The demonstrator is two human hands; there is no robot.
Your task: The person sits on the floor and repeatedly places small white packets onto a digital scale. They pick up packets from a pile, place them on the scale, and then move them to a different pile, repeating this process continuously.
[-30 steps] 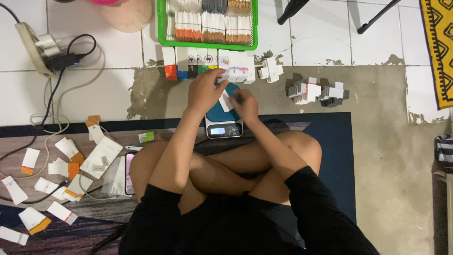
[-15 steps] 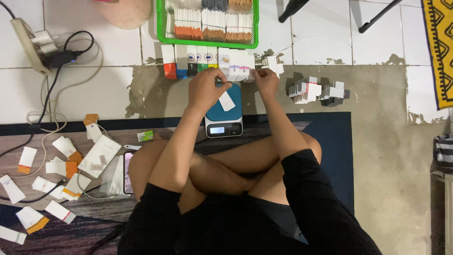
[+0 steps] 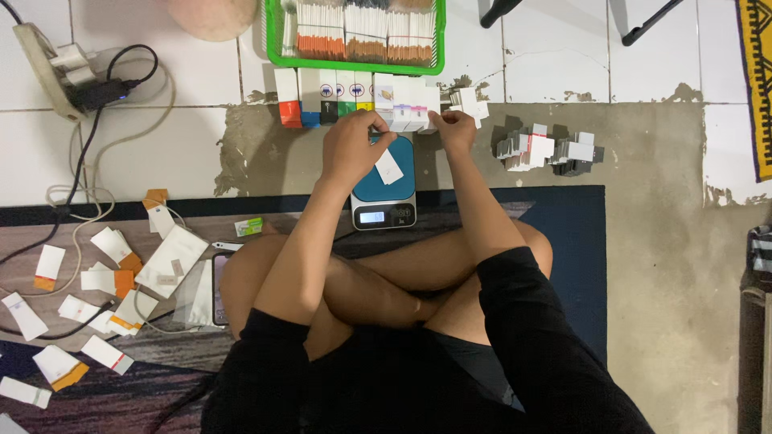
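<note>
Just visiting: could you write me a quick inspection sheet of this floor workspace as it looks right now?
Surface: tiled floor, patched bare; dark mat.
Job's things: row of small boxes; digital scale carrying a white slip.
Clutter: loose packets; small stacks; phone.
Hands: left hand and right hand at the row.
Cables: power strip, cords trailing.
Surroundings: green tray of packets.

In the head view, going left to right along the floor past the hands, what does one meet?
Power strip → green tray of packets → left hand → blue kitchen scale → right hand → heap of small grey and white boxes → yellow patterned cloth.
</note>
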